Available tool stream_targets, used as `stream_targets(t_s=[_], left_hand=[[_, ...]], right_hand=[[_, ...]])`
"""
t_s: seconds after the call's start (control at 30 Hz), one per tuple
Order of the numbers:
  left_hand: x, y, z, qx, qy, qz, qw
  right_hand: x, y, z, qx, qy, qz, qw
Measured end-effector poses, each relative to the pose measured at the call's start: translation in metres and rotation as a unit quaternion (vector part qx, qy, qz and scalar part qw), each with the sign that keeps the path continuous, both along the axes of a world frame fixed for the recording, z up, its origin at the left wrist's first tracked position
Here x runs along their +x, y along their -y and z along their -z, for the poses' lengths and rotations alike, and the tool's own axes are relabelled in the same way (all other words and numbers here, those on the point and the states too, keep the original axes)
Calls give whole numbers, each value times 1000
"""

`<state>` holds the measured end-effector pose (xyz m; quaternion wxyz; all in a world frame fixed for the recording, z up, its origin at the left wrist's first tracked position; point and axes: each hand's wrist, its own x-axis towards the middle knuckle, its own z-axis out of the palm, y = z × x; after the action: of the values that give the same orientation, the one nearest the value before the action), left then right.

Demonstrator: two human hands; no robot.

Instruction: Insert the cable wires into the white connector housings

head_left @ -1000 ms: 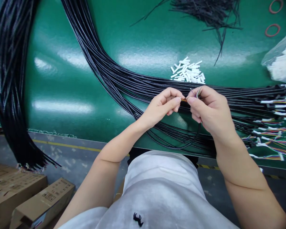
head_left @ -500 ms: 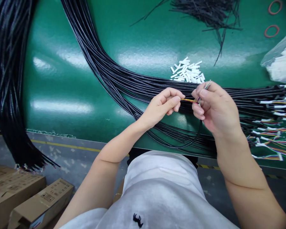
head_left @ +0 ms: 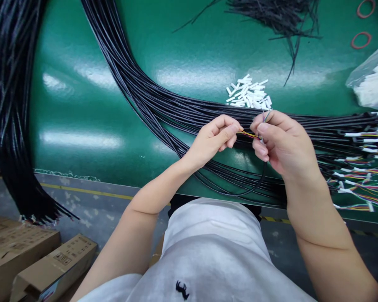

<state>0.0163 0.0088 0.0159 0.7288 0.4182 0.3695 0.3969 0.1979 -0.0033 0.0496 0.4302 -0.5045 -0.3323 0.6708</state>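
Between my hands run thin yellow and red wires (head_left: 248,134) from the end of one black cable (head_left: 263,172), which loops down under my right hand. My left hand (head_left: 219,136) pinches the tips of these wires between thumb and forefinger. My right hand (head_left: 280,140) is closed on other thin wires (head_left: 266,116) of the same cable, with their ends poking up above the thumb. Behind the hands a thick bundle of black cables (head_left: 176,102) crosses the table. Just beyond it lies a pile of short white tubes (head_left: 249,93).
Stripped cable ends (head_left: 362,172) with coloured wires and white tubes lie at the right. A bag of white pieces (head_left: 374,84), two reddish rings (head_left: 360,40) and black strips (head_left: 274,14) are on the green table (head_left: 82,105). Another cable bundle (head_left: 12,105) hangs over the left edge, above cardboard boxes (head_left: 53,264).
My right hand has shifted slightly left and its fingers have moved on the wires, whose upper ends now point more upright. My left hand keeps its pinch, almost still.
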Motion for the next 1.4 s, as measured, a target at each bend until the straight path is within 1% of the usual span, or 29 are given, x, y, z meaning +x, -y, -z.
stream_targets(t_s=[0.13,0.2,0.27,0.33,0.4,0.53,0.63,0.83,0.93,1.1,1.17,1.3,1.4], left_hand=[[0,-1,2,-9,5,-29,1000],[0,-1,2,-23,0,-52,998],[-1,-2,1,-38,-4,-65,997],[-1,-2,0,-44,2,-58,997],[-1,-2,-2,-36,16,-44,998],[-1,0,-1,-2,19,-27,999],[-2,1,0,18,9,-17,1000],[-3,1,-3,12,24,6,1000],[-3,2,-4,13,24,22,999],[-3,2,-4,17,26,28,999],[-3,1,-4,9,23,29,999],[-1,0,-5,-24,15,17,999],[-1,-1,-6,-48,7,-6,999]], right_hand=[[0,1,9,54,16,20,998],[1,2,14,108,28,28,993],[3,1,18,182,42,22,982],[5,2,21,243,47,8,969],[6,3,21,264,57,-12,963],[7,6,16,242,148,-35,958],[6,7,12,224,197,-58,953],[5,6,11,208,255,-78,941],[5,7,13,225,273,-73,933],[4,9,14,295,308,-69,902],[4,10,14,287,306,-52,906],[4,11,14,224,266,-18,937],[6,10,15,207,234,0,950]])
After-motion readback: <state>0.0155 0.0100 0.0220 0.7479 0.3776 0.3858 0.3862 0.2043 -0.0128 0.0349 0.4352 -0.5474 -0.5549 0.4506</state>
